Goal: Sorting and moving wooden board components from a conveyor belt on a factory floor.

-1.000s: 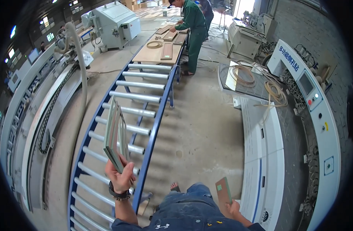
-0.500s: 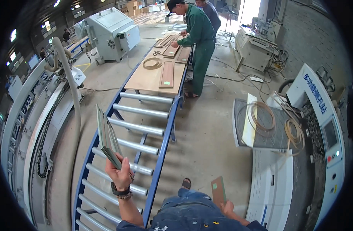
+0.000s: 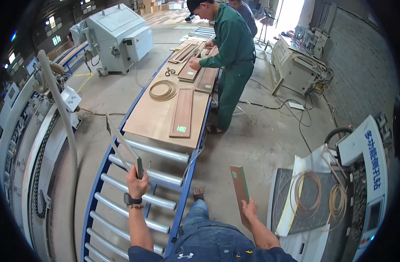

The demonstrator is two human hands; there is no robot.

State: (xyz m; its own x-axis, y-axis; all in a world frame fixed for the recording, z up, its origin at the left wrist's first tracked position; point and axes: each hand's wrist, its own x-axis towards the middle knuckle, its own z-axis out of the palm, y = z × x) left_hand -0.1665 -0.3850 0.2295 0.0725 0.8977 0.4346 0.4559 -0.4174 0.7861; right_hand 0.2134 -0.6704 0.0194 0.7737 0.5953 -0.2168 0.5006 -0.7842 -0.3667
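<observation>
My left hand (image 3: 137, 182) is closed on a narrow frame-like panel (image 3: 129, 150), held up over the roller conveyor; it shows nearly edge-on, as two thin strips and a dark end. In my right hand (image 3: 249, 208) a flat brown board (image 3: 239, 185) with a green label stands upright at my right side, gripped by its edge. Ahead, a brown recessed panel (image 3: 181, 109) with a green label lies on the plywood sheet (image 3: 143, 118). Beside it rest a coil of tan strip (image 3: 162, 90) and scissors (image 3: 170, 71).
Blue-railed rollers (image 3: 134, 187) run along my left. A co-worker in green (image 3: 235, 56) bends over more panels (image 3: 189, 73) at the sheet's right side. Coiled strips lie on a grey machine table (image 3: 302, 209) to my right. A long machine (image 3: 30, 170) and hose flank the left.
I have moved forward, so the plywood sheet and panels are nearer. My right hand has brought its board up and forward. The piece in my left hand has turned more edge-on.
</observation>
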